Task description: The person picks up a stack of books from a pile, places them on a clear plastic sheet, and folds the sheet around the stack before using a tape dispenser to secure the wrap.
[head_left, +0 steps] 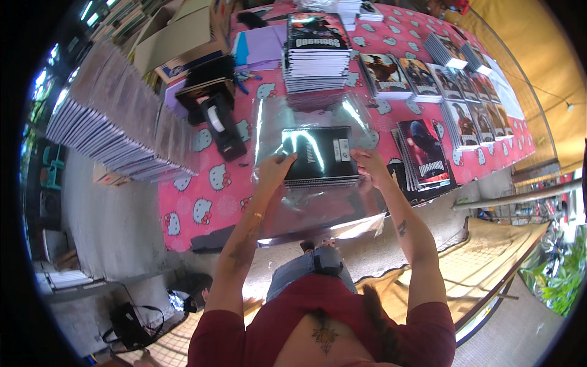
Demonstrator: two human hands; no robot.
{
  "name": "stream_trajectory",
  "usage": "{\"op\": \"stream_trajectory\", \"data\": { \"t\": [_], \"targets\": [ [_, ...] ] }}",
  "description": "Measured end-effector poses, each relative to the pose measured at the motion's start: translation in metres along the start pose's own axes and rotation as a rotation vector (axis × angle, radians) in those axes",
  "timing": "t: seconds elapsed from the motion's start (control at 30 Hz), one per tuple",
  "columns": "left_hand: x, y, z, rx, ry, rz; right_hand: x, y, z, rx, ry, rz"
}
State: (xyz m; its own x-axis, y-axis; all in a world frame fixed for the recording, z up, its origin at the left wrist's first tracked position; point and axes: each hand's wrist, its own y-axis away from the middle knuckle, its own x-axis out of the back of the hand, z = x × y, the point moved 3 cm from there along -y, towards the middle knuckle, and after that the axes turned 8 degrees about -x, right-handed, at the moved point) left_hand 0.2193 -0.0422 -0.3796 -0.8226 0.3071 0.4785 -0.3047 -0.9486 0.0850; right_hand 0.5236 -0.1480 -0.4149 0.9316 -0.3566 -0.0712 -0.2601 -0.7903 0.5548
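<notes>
A small stack of black-covered spiral notebooks (312, 160) lies on a sheet of clear plastic (312, 214) at the middle of the table, its top cover shiny with a white label at the right. My left hand (278, 169) grips the left edge of the stack, thumb on the cover. At the opposite edge, beside the label, my right hand (369, 166) holds the stack with its fingers bent; the fingertips of both hands are partly hidden. The plastic spreads out beyond the stack on every side. A black tape dispenser (225, 129) stands to the left of the plastic.
Tall rows of plastic-wrapped notebooks (116, 107) rise at the left, near an open cardboard box (183, 40). A high notebook pile (316, 64) stands behind the plastic. Several illustrated notebook stacks (385, 76) fill the right, with a fanned pile (423, 156) close to my right hand.
</notes>
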Motion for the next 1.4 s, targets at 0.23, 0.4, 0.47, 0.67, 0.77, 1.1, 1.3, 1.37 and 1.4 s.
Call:
{"op": "stream_trajectory", "data": {
  "t": [0.23, 0.4, 0.47, 0.67, 0.77, 1.1, 1.3, 1.37, 1.4],
  "targets": [
    [-0.003, -0.007, -0.010, 0.165, 0.041, -0.029, 0.001, -0.007, 0.004, 0.008, -0.043, 0.009],
    [-0.008, -0.009, -0.016, 0.159, 0.018, 0.001, 0.000, -0.006, 0.001, -0.005, -0.024, -0.007],
    [-0.008, -0.012, -0.021, 0.136, 0.039, 0.026, -0.001, -0.005, -0.003, -0.013, -0.010, -0.016],
    [0.024, 0.054, 0.017, -0.056, 0.295, 0.150, 0.036, 0.040, 0.008, 0.203, 0.085, -0.044],
    [0.024, 0.099, -0.067, -0.486, -0.275, -0.360, 0.015, 0.105, 0.024, 0.731, 0.847, -0.282],
    [0.029, 0.132, -0.032, -0.587, -0.394, -0.409, 0.011, 0.127, 0.021, 0.789, 1.166, -0.382],
    [0.026, 0.139, -0.022, -0.409, -0.332, -0.395, 0.007, 0.127, 0.017, 0.789, 1.147, -0.299],
    [0.025, 0.142, -0.016, -0.485, -0.377, -0.394, 0.009, 0.134, 0.014, 0.786, 1.182, -0.386],
    [0.026, 0.142, -0.018, -0.530, -0.432, -0.367, 0.011, 0.132, 0.016, 0.821, 1.180, -0.386]
  ]
}}
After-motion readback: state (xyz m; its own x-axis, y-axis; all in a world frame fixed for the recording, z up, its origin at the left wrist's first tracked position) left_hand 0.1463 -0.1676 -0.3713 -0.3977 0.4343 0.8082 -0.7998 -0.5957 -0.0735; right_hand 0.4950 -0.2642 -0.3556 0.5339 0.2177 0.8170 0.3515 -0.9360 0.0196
